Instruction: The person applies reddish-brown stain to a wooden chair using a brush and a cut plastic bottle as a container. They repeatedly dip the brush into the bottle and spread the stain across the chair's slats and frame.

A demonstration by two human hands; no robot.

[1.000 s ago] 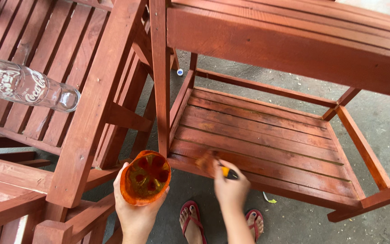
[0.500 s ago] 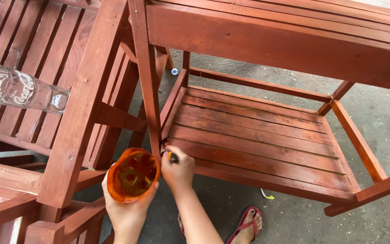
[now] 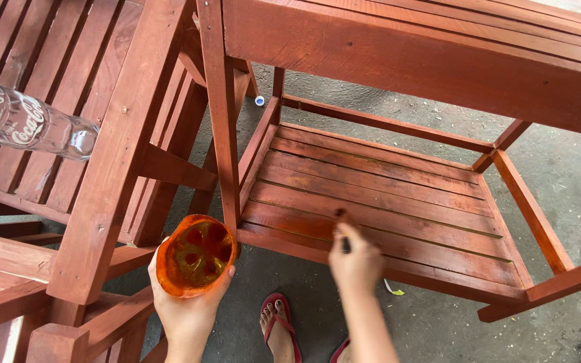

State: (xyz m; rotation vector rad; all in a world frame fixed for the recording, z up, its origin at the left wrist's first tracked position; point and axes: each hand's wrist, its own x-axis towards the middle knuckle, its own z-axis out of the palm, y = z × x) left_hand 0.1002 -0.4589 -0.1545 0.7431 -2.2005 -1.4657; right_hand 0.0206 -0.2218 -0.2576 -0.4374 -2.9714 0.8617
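Reddish-brown stain wets the brush (image 3: 341,222), whose tip now rests on a front slat of the lower shelf (image 3: 398,202), near its front-left corner; half a second ago it was at the upright post (image 3: 220,134). The right hand (image 3: 356,263) has its fingers closed around the handle. The left hand (image 3: 186,306) cradles the orange cup (image 3: 195,255), fingers wrapped beneath, just left of the post.

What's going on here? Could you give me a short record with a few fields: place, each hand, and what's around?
Place: outdoors on a concrete floor, among red-brown wooden furniture
Left hand: holds an orange cup with stain inside
Right hand: grips a brush, blurred, tip on the lower shelf
Shelf: slatted, red-brown
Nearby: clear glass bottle lying on slats at left
Feet: in red sandals
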